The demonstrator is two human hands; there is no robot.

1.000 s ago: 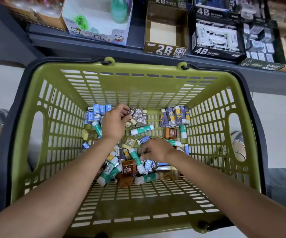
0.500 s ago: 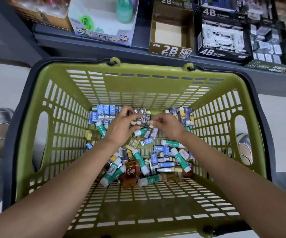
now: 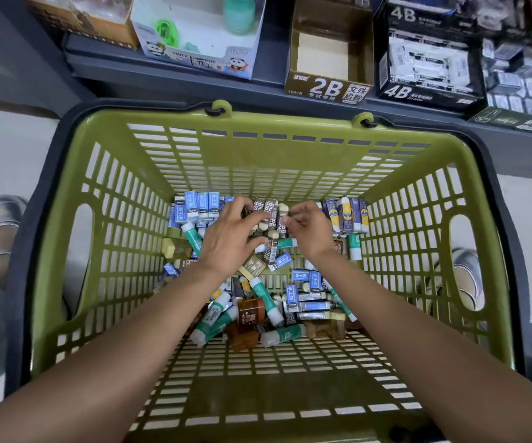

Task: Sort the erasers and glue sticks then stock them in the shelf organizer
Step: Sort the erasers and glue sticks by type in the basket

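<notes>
Erasers (image 3: 269,215) are bunching between my left hand (image 3: 229,238) and right hand (image 3: 306,231), both loosely grasping them; 1 slip is risking remixing the rows.

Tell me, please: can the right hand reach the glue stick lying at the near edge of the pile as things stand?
Probably yes. The glue stick lies on top of the pile with nothing over it, and the basket is open above. The right hand is now busy at the far row of erasers, so it must draw back first.

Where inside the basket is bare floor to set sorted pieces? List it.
Bare: the near floor of the green basket, below the glue sticks. Also the brown 2B box. Crowded: far wall, where left hand and right hand work the 2B erasers.
</notes>
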